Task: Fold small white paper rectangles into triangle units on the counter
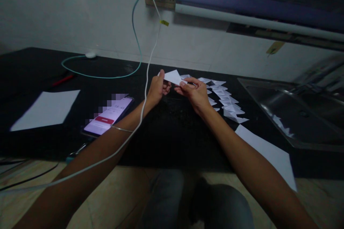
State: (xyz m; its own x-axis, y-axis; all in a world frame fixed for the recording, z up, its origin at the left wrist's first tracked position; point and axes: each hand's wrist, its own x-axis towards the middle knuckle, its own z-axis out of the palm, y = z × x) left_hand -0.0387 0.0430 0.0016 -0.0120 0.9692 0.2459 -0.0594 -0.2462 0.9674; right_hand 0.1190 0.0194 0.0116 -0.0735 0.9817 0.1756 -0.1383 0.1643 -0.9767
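Over the black counter (pixel 172 132), a folded paper (pixel 173 76) is held at both ends: the left hand (pixel 158 87) has its thumb on the left end, fingers curled; the right hand (pixel 196 93) pinches the right end, thumb and forefinger nearly closed. How firmly, I cannot tell. An uneven pull could warp or tear it. Just right of the paper, rows of folded pieces (pixel 229 102) could scatter if knocked. A white cord (pixel 146 89), crossing before the left forearm (pixel 134 120), could snag. Left of the paper lie a lit phone (pixel 107 116) and a blank sheet (pixel 45 111); well right, a sink (pixel 301 114).
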